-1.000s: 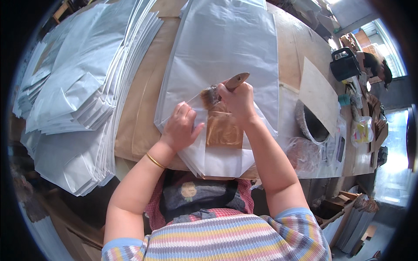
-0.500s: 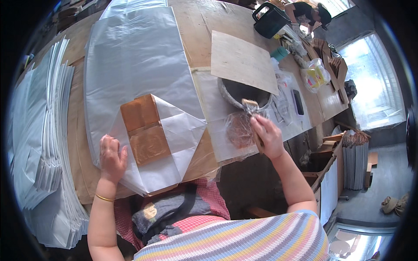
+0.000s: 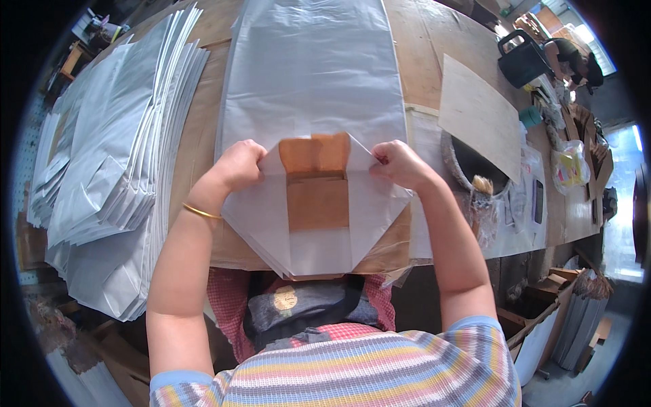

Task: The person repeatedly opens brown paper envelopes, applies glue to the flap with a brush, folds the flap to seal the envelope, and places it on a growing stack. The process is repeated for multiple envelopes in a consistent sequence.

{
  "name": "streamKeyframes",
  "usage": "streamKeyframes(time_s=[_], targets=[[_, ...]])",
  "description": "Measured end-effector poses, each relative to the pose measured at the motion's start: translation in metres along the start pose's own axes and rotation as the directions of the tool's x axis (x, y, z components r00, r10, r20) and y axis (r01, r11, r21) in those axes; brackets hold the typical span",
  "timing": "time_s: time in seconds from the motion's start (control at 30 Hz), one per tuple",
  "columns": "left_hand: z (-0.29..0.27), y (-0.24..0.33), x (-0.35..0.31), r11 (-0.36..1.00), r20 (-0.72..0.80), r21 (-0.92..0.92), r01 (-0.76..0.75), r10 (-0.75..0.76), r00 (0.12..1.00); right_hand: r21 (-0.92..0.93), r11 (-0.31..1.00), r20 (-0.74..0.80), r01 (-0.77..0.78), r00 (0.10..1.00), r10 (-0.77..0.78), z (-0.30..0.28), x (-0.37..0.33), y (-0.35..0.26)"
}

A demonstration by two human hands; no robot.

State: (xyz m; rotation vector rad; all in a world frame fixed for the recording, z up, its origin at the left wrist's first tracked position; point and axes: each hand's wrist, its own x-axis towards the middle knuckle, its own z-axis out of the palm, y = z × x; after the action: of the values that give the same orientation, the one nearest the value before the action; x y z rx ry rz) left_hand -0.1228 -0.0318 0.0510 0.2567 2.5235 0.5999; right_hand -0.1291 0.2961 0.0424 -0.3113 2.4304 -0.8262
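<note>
Both hands are at the near end of a large white paper bag [image 3: 259, 207] whose bottom is folded out into a pointed, many-sided shape. My left hand [image 3: 241, 164] pinches its left edge, and my right hand [image 3: 401, 165] pinches the right edge, fingers closed on the paper. Between them lies a brown paper panel [image 3: 317, 203]; its far flap is tilted up and looks wet or glossy. More white bags [image 3: 312, 74] are under it, running away from me. Right of my right forearm, a brush [image 3: 483, 184] leans at a dark bowl's rim [image 3: 456, 159].
Stacked white bags [image 3: 115, 183] fan out on the left. A thin wooden board [image 3: 481, 115] partly covers the bowl. Farther right are a phone [image 3: 538, 201], a plastic-wrapped packet [image 3: 569, 166], a teal cup [image 3: 530, 117] and a black jug [image 3: 523, 60]. Another person [image 3: 576, 57] bends over beyond.
My right hand has let go of the brush at the bowl and moved left to the bag. My left hand has gone from lying on the paper to gripping its edge; the brown flap has lifted.
</note>
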Motion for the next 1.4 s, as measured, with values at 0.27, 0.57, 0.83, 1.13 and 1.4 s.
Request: streamKeyframes(time_s=[0.27,0.57,0.83,1.13,1.4], targets=[[0.08,-0.021,-0.056,0.671,-0.446,0.723,-0.166,0.636,0.63,-0.773,0.579,-0.179,0.257,0.788,-0.589,0.068,-0.055,0.014],[0.081,-0.003,-0.099,0.689,-0.153,0.577,-0.439,0.619,0.771,-0.74,0.557,0.075,0.377,0.869,-0.489,0.065,-0.093,-0.013],[0.082,-0.008,-0.101,0.83,-0.093,0.112,-0.546,0.556,0.826,-0.478,0.813,-0.26,0.333,0.83,-0.493,0.098,-0.13,0.006],[0.078,-0.01,-0.117,0.804,-0.104,0.171,-0.57,0.59,0.801,-0.409,0.77,-0.315,0.49,0.716,-0.623,0.099,-0.128,0.003],[0.082,-0.024,-0.099,0.822,-0.291,0.038,-0.568,0.553,0.781,-0.119,0.872,-0.356,0.475,0.799,-0.484,0.085,-0.104,0.013]])
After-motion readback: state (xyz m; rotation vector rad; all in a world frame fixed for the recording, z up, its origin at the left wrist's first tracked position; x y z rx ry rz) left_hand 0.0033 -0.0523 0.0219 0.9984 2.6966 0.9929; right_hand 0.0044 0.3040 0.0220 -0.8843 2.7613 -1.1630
